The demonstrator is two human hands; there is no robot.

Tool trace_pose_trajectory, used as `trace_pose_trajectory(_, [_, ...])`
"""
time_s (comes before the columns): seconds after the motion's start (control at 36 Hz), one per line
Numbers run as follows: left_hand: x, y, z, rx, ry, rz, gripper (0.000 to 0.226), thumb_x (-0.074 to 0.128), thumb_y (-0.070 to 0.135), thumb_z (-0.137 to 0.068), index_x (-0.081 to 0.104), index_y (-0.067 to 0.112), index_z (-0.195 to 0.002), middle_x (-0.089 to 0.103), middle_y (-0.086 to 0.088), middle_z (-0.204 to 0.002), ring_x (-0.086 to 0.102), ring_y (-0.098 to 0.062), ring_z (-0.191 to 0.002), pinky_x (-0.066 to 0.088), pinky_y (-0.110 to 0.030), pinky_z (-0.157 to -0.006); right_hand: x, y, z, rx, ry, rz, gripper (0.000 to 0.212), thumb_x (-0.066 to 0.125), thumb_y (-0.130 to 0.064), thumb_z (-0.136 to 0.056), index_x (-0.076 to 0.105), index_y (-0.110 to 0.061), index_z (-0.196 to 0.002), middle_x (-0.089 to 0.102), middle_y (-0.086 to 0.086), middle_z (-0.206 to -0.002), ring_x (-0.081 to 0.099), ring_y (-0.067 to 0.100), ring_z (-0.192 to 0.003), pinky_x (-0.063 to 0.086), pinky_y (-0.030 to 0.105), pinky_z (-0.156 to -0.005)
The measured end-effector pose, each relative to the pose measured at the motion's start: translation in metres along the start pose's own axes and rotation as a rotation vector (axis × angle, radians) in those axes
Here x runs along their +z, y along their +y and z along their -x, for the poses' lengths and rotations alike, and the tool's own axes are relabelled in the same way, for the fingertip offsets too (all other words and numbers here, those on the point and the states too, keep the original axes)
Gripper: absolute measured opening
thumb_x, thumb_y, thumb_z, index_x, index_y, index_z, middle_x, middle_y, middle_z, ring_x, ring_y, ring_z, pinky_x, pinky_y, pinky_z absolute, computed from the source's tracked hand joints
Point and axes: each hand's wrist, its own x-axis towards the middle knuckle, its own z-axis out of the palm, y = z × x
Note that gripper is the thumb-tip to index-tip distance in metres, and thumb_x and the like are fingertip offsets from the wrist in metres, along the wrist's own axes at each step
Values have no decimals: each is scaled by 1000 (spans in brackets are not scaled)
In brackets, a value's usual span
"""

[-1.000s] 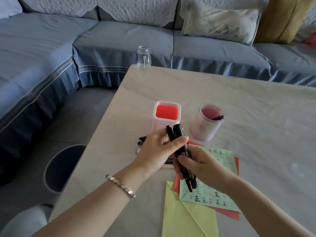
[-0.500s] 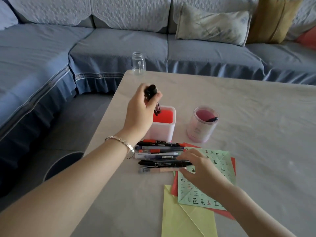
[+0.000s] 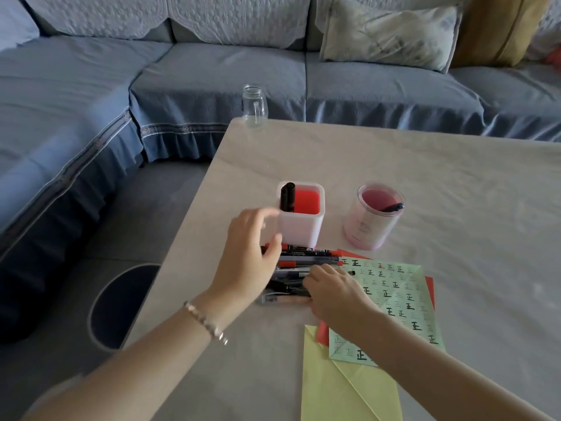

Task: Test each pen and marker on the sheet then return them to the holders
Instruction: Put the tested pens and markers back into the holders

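Fingers [image 3: 314, 276] of the right hand [image 3: 337, 296] curl down onto the row of pens [image 3: 306, 259], can't tell if they're actually pinching one. Left hand [image 3: 252, 253] is blurry, fingers loosely spread, holding nothing, just beside the glossy white square holder [image 3: 300, 230], black marker [image 3: 287, 197] standing in its left corner. Pens lie between that holder and the green sheet [image 3: 397, 299]. Round pink holder [image 3: 372, 226] sits apart on the right. The smooth pale table [image 3: 455, 192] stretches wide that way, with its left edge near the left wrist.

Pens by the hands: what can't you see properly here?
Head view only.
- Right hand: its grip is hidden under its own knuckles.
- Left hand: fingertips motion-blurred.
- Pens: both hands cover parts of the row.
- Black pen in round holder: only its end shows above the rim.
- Yellow sheet: cut by bottom edge.
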Motion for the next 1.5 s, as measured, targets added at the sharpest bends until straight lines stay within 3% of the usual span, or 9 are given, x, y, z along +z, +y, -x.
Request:
trace_pose_trajectory(0.17, [2, -22, 48, -349, -81, 108, 22, 56, 7, -88, 55, 23, -103, 54, 13, -98, 51, -2, -92, 40, -9, -79, 6, -5, -6, 26, 35, 125, 33, 84, -19, -26, 62, -14, -51, 57, -1, -52, 54, 12, -44, 41, 17, -40])
trace_pose_trajectory(0.33, [-4, 0, 50, -678, 44, 549, 18, 51, 22, -94, 52, 19, -112, 58, 11, -108, 55, -4, -99, 42, -10, -81, -21, -6, 12, 161, -98, -530, 3, 42, -14, -87, 40, -14, -84, 48, 3, -84, 44, 18, -74, 36, 31, -65])
trace_pose_trajectory(0.53, [-1, 38, 41, -554, -396, 959, 43, 55, 47, -86, 63, 17, -115, 66, -13, -112, 61, -19, -106, 48, -39, -89, -51, -11, 44, 199, -192, -1331, 17, 39, -17, -92, 50, -16, -79, 57, -8, -63, 45, 15, -57, 38, 29, -56])
trace_pose_trajectory(0.64, [4, 62, 39, -542, -453, 941, 18, 55, 19, -91, 70, 17, -101, 71, -1, -104, 68, -20, -78, 45, -23, -46, -56, -11, 56, 224, -189, -1534, 31, 38, -23, -98, 54, -8, -76, 61, -5, -63, 46, 8, -51, 36, 16, -50])
trace_pose_trajectory(0.81, [9, 75, 33, -666, -515, 1062, 22, 52, 18, -92, 65, 7, -107, 71, -2, -103, 65, -14, -69, 36, -19, -44, -58, -2, 62, 303, -176, -1856, 31, 56, -33, -82, 63, -3, -87, 66, 17, -82, 49, 32, -81, 39, 40, -78])
trace_pose_trajectory(0.94, [12, 78, 30, -742, -499, 1109, 21, 53, 23, -88, 67, 8, -95, 72, -7, -88, 66, -21, -69, 46, -28, -57, -59, 5, 68, 400, -125, -1927, 39, 47, -26, -90, 61, 9, -102, 58, 40, -103, 66, 30, -86, 55, 27, -67])
trace_pose_trajectory(1.06, [15, 75, 26, -813, -359, 1157, 18, 44, 12, -96, 61, 9, -101, 72, -11, -97, 68, -23, -91, 54, -32, -80, -55, 10, 66, 533, 138, -1593, 27, 39, -10, -96, 65, -8, -95, 67, 5, -80, 60, 21, -74, 52, 27, -70])
trace_pose_trajectory(1.28, [11, 80, 22, -424, -541, 752, 17, 45, 20, -97, 56, 8, -93, 66, 7, -63, 47, -6, -47, 39, -19, -46, -90, 12, 54, 444, 314, -1390, 3, 55, -22, -87, 56, -24, -89, 38, -11, -38, 29, 5, -37, 28, 17, -39])
trace_pose_trajectory(1.5, [15, 75, -2, -325, -580, 621, 21, 41, 30, -96, 56, 15, -98, 67, -7, -88, 62, -9, -66, 56, -28, -66, -111, 32, 30, 537, 627, -1155, 22, 56, -27, -89, 58, -11, -73, 42, -8, -45, 32, 4, -37, 28, 19, -41])
